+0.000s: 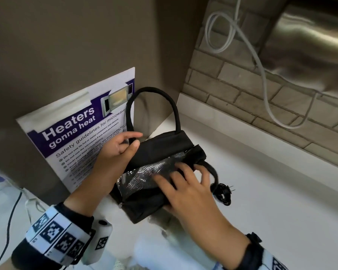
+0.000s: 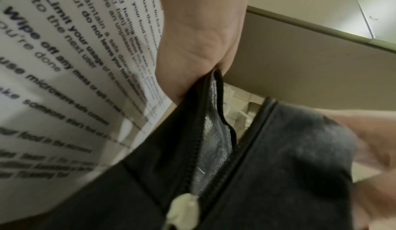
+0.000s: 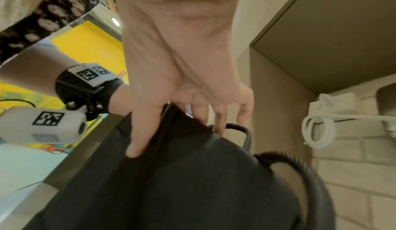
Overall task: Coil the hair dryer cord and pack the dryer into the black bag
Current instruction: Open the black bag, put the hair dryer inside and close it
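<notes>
The black bag (image 1: 160, 145) lies on the white counter (image 1: 271, 201) with its mouth unzipped and its silver lining (image 1: 144, 178) showing. My left hand (image 1: 125, 145) pinches the bag's far rim by the upright carry handle (image 1: 176, 112). My right hand (image 1: 183, 182) holds the near wall, thumb outside and fingers spread over the lining. A black cord (image 1: 213, 172) comes out of the bag's right end and ends in a plug (image 1: 227, 190) on the counter. The dryer itself is hidden. In the wrist views I see the zipper pull (image 2: 182, 208), the bag (image 3: 171, 191) and the cord (image 3: 246, 137).
A microwave safety poster (image 1: 76, 137) leans on the brown panel just left of the bag. A white cable (image 1: 261, 75) hangs looped on the brick wall behind, beside a steel appliance (image 1: 310, 45). A thin dark wire (image 1: 10, 221) runs at the far left.
</notes>
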### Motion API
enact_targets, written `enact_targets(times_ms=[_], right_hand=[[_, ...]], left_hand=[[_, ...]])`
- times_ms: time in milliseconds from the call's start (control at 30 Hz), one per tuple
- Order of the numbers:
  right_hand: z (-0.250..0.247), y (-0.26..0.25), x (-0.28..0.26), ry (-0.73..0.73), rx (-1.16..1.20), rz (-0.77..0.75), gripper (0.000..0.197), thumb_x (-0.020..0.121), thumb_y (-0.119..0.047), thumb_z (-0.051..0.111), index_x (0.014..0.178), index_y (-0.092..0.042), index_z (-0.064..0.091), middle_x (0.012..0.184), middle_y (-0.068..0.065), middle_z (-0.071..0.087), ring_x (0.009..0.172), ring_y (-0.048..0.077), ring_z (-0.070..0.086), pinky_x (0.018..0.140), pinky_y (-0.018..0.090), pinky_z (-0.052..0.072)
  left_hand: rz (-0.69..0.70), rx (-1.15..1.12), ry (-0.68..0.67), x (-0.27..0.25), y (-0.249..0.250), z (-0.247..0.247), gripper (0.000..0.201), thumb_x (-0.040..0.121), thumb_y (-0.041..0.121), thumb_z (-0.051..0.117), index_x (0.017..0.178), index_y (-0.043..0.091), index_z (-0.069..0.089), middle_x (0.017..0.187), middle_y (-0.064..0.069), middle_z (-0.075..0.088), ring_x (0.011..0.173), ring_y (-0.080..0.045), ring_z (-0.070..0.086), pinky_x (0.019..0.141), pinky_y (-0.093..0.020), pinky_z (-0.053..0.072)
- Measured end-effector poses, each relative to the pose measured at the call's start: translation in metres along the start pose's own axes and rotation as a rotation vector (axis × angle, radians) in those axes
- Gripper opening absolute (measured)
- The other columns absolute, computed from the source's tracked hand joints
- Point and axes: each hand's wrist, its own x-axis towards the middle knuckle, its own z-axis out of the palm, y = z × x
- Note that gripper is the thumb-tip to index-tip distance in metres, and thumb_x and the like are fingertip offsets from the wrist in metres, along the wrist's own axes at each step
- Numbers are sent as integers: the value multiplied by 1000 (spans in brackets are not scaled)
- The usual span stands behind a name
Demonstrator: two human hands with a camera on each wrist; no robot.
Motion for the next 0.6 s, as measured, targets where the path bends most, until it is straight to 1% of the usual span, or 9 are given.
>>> enact_targets(times_ms=[100, 167, 233, 300, 333, 400, 433, 500, 600], right_hand=[[-1, 10, -15, 8, -7, -15, 54, 55, -21, 76, 105, -26, 58, 86, -5, 64, 98, 24, 62, 96, 46, 26], [-1, 6, -20, -3, 15, 4, 52, 56, -23, 76, 105, -26, 59, 87, -5, 64, 97, 23, 62, 96, 44, 25], [1, 1, -19, 11, 53, 22, 44, 69, -28, 67, 112, -27, 59, 92, -4, 63, 101, 23, 61, 97, 42, 25], [2, -2, -16, 6, 101, 34, 43, 79, -33, 57, 122, -29, 54, 104, -3, 61, 111, 23, 57, 98, 41, 24], [2, -1, -15, 3, 136, 32, 45, 82, -35, 56, 127, -29, 51, 113, -2, 59, 117, 23, 53, 99, 40, 24], [-2, 1, -15, 17, 226, 29, 45, 88, -40, 54, 131, -28, 48, 127, 2, 52, 123, 22, 47, 100, 37, 25], [-6, 4, -16, 38, 277, 34, 44, 90, -42, 52, 132, -28, 47, 131, 2, 49, 124, 21, 45, 100, 35, 25], [-11, 14, -20, 116, 374, 70, 43, 93, -42, 50, 134, -28, 46, 133, 0, 44, 122, 17, 44, 101, 31, 28], [-12, 44, -29, 226, 505, 191, 40, 94, -36, 51, 134, -28, 47, 128, -3, 45, 116, 17, 49, 98, 36, 41]], left_hand=[[44, 93, 103, 5, -10, 0, 18, 92, 18, 58, 101, 31, 66, 74, 2, 72, 75, -8, 67, 69, -17, 50], [95, 150, 162, 7, -12, 1, 19, 92, 14, 59, 97, 31, 66, 90, 8, 72, 88, -5, 68, 78, -20, 50], [155, 243, 184, 6, -13, 2, 14, 90, 18, 61, 97, 29, 66, 100, 7, 71, 100, -10, 66, 89, -28, 51], [230, 392, 197, 3, -12, 4, 10, 89, 23, 62, 98, 26, 67, 100, 4, 70, 97, -14, 65, 89, -30, 52], [274, 468, 195, 1, -11, 5, 11, 89, 22, 63, 98, 24, 68, 101, 3, 69, 95, -14, 63, 89, -24, 49], [342, 608, 195, -5, -5, 7, 14, 89, 18, 62, 101, 18, 69, 112, -4, 61, 101, -9, 54, 90, -5, 34], [356, 656, 197, -9, -3, 7, 16, 89, 16, 62, 103, 16, 69, 119, -8, 54, 107, -10, 49, 93, -3, 28], [357, 703, 209, -18, 1, 9, 17, 89, 13, 62, 104, 14, 68, 129, -12, 44, 121, -19, 43, 102, -10, 23], [402, 720, 245, -32, 12, 15, 15, 89, 10, 60, 102, 14, 67, 132, -15, 40, 127, -27, 38, 104, -3, 16]])
